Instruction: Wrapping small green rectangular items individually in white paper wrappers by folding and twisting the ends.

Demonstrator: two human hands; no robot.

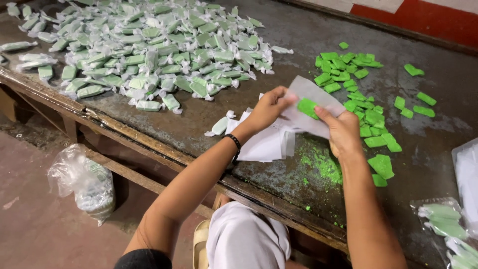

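My left hand and my right hand hold one sheet of translucent wrapping paper between them above the table. A bright green candy piece lies on that sheet, pinned by my right thumb. My left hand grips the sheet's left edge. Under my hands sits a stack of white paper sheets. One wrapped candy lies just left of the stack. Unwrapped green pieces are scattered to the right of my hands.
A large heap of wrapped candies covers the far left of the dark, worn table. Green crumbs dust the surface near the edge. A clear bag of wrapped candies lies at the right. A plastic bag sits on the floor.
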